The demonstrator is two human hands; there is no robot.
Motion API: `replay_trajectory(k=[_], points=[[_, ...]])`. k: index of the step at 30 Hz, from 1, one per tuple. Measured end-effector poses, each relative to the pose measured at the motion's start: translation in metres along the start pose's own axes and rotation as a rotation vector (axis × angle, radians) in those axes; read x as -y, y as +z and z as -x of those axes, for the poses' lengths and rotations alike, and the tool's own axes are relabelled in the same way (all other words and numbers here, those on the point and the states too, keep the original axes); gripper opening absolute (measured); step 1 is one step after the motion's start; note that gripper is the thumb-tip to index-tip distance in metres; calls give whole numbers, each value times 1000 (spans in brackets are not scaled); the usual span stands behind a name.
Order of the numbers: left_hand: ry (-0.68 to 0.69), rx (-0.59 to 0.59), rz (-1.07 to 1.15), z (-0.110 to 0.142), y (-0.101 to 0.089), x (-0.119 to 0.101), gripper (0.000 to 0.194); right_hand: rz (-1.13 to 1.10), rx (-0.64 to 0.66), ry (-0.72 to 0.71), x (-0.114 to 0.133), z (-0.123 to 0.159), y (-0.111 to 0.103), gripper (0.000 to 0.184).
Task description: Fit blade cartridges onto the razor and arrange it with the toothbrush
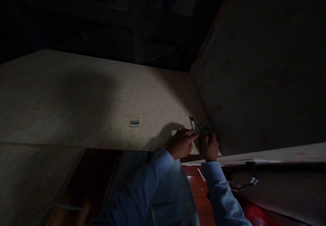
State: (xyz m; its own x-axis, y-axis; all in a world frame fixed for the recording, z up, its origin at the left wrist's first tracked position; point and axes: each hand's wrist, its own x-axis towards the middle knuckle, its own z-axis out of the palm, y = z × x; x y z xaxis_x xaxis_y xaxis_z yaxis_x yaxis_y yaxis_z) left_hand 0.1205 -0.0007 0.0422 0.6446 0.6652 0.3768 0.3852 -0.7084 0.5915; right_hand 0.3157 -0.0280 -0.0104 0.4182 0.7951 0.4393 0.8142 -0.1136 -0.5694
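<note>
Dimly, the following items are showing before you. Item: one small black T-shaped piece with a teal bar across its head (205, 124), razor-like, standing out past your right hand (211, 146) at the right end of the tabletop; its lower part is being hidden by your fingers. Your right fingertips are drawing together and pinching it. Item: one left hand (180, 143), hovering or resting just beside, which you cannot tell; its index finger is pointing toward the right hand, the other fingers are curling, and whether they are pinching anything is hard to make out.

Item: one slim, dark-edged strip (192, 121), lying between the hands, its lower part fading into shadow. Item: one small, clear, rectangular case with a teal and dark band (134, 122), lying flat, well apart to the left. Item: one beige, mottled tabletop (152, 100), its left side running out of view. Item: two blue sleeves (219, 181), both being cut off below. Lower down: one thin white strip (201, 174) on the reddish-brown floor (200, 192), one dark cable with a white tag (254, 180), and one blurred red object (257, 214), partly cut off.
</note>
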Motion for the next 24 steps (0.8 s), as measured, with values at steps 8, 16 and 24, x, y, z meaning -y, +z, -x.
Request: replay_trajectory(k=[8, 16, 24], points=[[-56, -12, -2, -18, 33, 12, 31, -44, 28, -1, 7, -1, -4, 47], [-94, -103, 234, -2, 24, 19, 30, -191, 85, 0, 14, 0, -13, 46], [-447, -259, 734, 18, -10, 12, 37, -507, 82, 43, 45, 10, -25, 36]])
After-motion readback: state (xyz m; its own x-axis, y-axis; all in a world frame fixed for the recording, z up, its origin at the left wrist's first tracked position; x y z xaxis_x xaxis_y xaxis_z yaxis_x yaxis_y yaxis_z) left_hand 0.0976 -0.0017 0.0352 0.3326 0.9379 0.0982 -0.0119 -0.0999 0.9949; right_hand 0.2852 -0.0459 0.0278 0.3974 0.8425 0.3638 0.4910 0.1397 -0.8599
